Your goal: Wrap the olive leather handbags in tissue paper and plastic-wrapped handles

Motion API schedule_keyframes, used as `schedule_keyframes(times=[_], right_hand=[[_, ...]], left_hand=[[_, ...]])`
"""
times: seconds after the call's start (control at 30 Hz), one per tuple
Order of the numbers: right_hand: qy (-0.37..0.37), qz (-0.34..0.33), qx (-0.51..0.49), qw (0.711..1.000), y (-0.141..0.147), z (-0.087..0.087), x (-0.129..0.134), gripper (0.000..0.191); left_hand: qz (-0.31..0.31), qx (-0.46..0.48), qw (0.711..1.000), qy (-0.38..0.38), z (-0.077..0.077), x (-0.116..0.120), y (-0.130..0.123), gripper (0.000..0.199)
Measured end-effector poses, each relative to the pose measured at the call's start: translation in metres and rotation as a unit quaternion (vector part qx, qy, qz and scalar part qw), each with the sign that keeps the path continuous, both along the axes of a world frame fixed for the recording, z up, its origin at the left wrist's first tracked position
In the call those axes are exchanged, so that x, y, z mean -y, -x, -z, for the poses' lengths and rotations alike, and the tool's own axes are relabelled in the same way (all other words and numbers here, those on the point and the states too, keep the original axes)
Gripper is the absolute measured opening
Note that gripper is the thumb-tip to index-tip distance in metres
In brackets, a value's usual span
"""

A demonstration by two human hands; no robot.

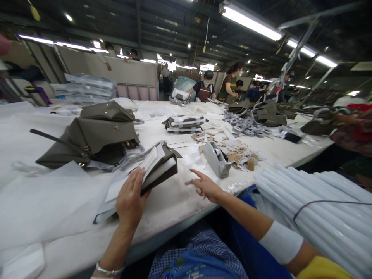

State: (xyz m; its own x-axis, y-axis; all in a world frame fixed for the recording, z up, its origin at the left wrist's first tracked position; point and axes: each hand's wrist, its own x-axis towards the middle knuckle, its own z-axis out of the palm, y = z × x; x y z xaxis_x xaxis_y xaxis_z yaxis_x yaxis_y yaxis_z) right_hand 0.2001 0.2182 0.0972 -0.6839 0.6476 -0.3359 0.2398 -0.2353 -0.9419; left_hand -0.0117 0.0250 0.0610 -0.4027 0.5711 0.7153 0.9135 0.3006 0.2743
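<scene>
- Left hand (130, 197) gripping the folded bag (173, 169), fingers over the white paper (151, 162)
- Right hand (206, 186) empty, index finger out, just right of the bag
- My read: folding and padding mostly done, closing up looks left; no tape I can make out on it
- Dispenser (213, 161) beyond right hand, roll inside
- Olive bag (107, 130) beyond left hand, gaping, contents can't tell; looks unfolded
- Bundles (186, 123) past both hands, folded with white padding, look further along
</scene>
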Motion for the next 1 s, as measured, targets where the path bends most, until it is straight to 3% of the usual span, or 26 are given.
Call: schedule_keyframes(times=[0.13, 0.23, 0.33, 0.43, 0.53, 0.6, 0.67, 0.77, 0.87, 0.93, 1.0], right_hand=[[0.008, 0.006, 0.014, 1.000, 0.009, 0.032, 0.022, 0.076], [0.028, 0.042, -0.039, 0.998, 0.041, 0.030, 0.014, 0.080], [0.044, 0.064, -0.137, 0.987, 0.091, 0.006, -0.012, 0.080], [0.028, 0.072, -0.206, 0.976, 0.135, -0.033, -0.042, 0.079], [0.006, 0.063, -0.311, 0.948, 0.153, -0.068, -0.060, 0.074], [-0.003, 0.056, -0.366, 0.929, 0.148, -0.074, -0.058, 0.071], [0.002, 0.066, -0.354, 0.933, 0.133, -0.060, -0.045, 0.070], [0.046, 0.077, -0.236, 0.968, 0.099, -0.013, -0.015, 0.078], [0.110, 0.063, -0.119, 0.985, 0.066, 0.027, 0.011, 0.089], [0.135, 0.040, -0.079, 0.987, 0.050, 0.035, 0.019, 0.094], [0.150, 0.012, -0.067, 0.986, 0.039, 0.030, 0.021, 0.095]], left_hand=[[0.006, -0.002, 1.000, 0.003, 0.001, -0.001, 0.001, 0.082], [0.000, -0.002, 1.000, -0.002, 0.000, -0.002, 0.001, 0.082], [-0.004, 0.000, 1.000, -0.008, -0.002, -0.002, 0.002, 0.083], [-0.013, 0.004, 1.000, -0.017, -0.003, 0.000, 0.004, 0.083], [-0.028, 0.007, 0.999, -0.033, -0.002, 0.003, 0.008, 0.083], [-0.034, 0.010, 0.998, -0.045, -0.003, 0.004, 0.010, 0.082], [-0.038, 0.015, 0.998, -0.056, -0.003, 0.005, 0.011, 0.083], [-0.034, 0.019, 0.997, -0.059, -0.005, 0.005, 0.010, 0.081], [-0.023, 0.017, 0.998, -0.052, -0.005, 0.004, 0.009, 0.077], [-0.022, 0.019, 0.998, -0.049, -0.005, 0.004, 0.008, 0.076], [-0.026, 0.027, 0.998, -0.044, -0.006, 0.004, 0.007, 0.075]])
